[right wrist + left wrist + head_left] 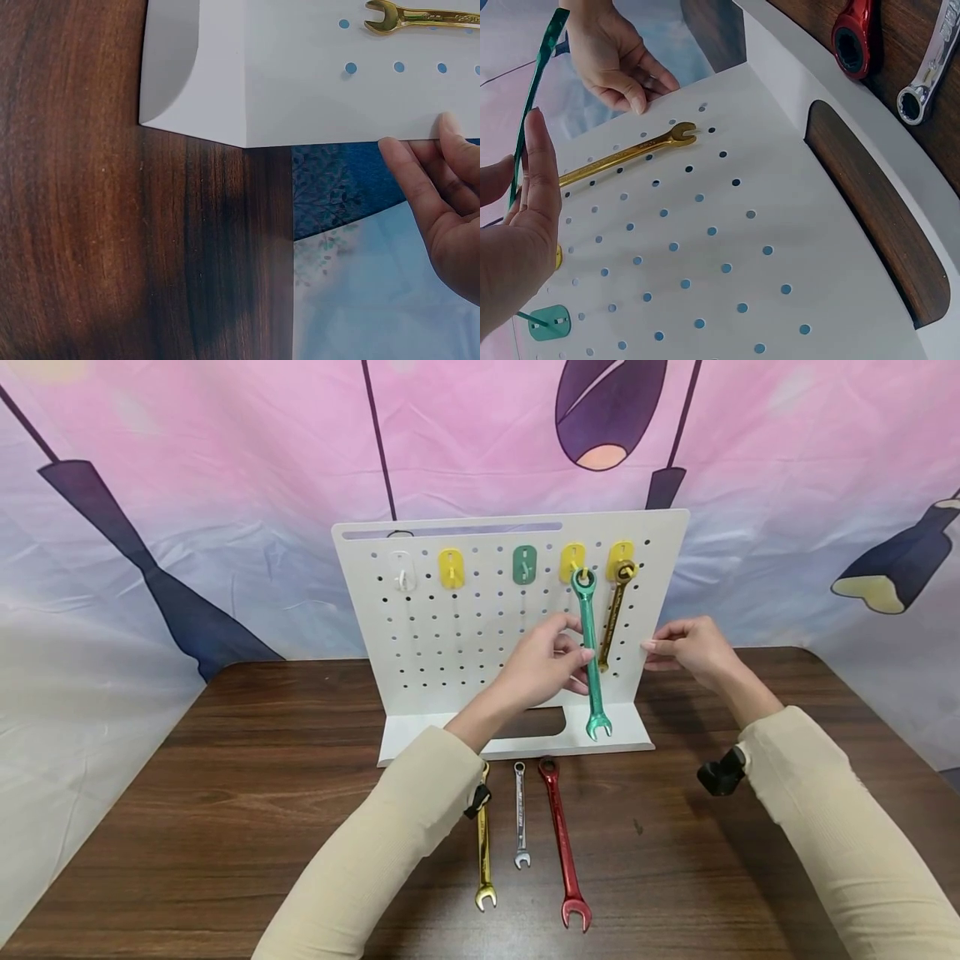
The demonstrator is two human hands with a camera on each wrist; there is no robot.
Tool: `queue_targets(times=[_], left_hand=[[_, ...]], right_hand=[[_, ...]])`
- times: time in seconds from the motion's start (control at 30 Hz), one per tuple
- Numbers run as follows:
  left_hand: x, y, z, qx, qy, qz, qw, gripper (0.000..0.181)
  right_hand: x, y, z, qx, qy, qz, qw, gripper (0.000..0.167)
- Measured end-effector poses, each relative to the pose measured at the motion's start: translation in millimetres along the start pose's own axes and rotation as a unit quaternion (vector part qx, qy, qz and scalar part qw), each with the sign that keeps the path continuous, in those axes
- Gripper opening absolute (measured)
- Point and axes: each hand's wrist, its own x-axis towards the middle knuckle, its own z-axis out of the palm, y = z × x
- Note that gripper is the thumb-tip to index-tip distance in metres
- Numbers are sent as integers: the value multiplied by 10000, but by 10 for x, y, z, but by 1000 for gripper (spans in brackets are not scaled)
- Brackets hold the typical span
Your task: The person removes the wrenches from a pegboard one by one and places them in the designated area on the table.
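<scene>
My left hand (542,662) pinches a green combination wrench (591,652) by its shaft, in front of the white pegboard (442,635). The wrench's ring end is up at a yellow hook (573,558), its open end down; whether the ring is over the peg I cannot tell. Just right of it, a gold wrench (613,618) hangs from another yellow hook (621,553). My right hand (446,199) pinches the board's right edge, the thumb on the front and fingers at the edge and behind. In the left wrist view the green wrench (536,97) appears edge-on between thumb and fingers.
On the dark wooden table (247,793) before the board lie a yellow-gold wrench (483,852), partly behind my left sleeve, a small silver wrench (521,814) and a large red wrench (564,852). White (402,570), yellow (452,568) and green (524,564) hooks hold nothing.
</scene>
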Motion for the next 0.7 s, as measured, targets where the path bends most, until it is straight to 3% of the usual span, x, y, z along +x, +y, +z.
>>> queue_targets(times=[0.7], left_hand=[[-23, 147, -21, 35, -31, 111, 9999, 27]], right_hand=[[-5, -6, 3, -131, 6, -13, 9999, 20]])
